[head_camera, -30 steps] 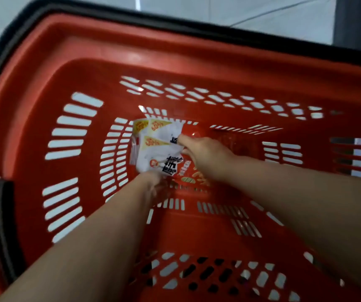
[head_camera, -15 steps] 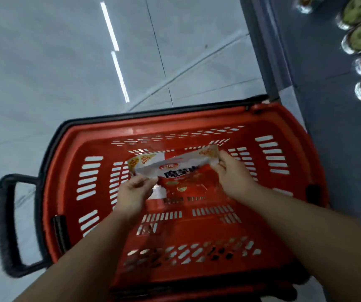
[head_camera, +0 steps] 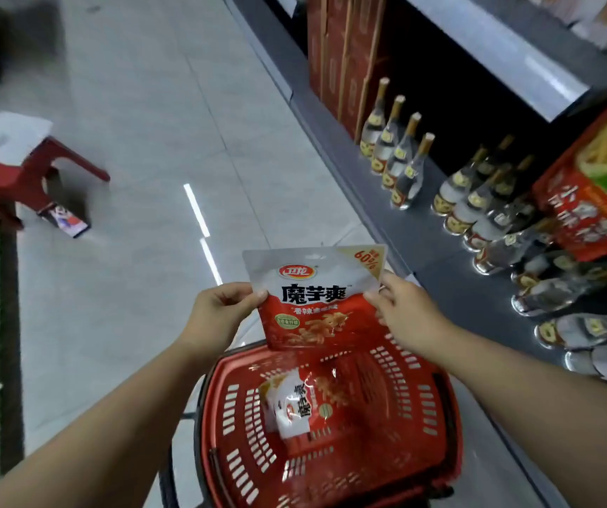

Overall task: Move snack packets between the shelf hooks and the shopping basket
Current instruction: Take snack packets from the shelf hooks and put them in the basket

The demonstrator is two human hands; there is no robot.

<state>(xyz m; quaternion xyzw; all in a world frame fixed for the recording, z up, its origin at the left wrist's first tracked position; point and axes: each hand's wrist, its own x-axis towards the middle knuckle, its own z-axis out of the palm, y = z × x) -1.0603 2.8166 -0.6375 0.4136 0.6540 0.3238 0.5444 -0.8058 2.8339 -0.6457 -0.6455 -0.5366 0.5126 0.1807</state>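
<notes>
Fingers of the left hand [head_camera: 214, 313] and right hand [head_camera: 402, 309] pinch opposite edges of an upright silver-and-red snack packet [head_camera: 316, 298], held above a red shopping basket [head_camera: 437, 427] containing another packet [head_camera: 302, 405].

Two hands, the left hand [head_camera: 217, 317] and the right hand [head_camera: 404, 309], show with one basket [head_camera: 437, 434] and two snack packets: a held packet [head_camera: 316, 298] and a basket packet [head_camera: 294, 408]. A front row of four bottles [head_camera: 393, 148] stands on the shelf; more crowd behind, too blurred to count. One stool [head_camera: 12, 170] and one small box [head_camera: 65, 220] sit on the floor.
</notes>
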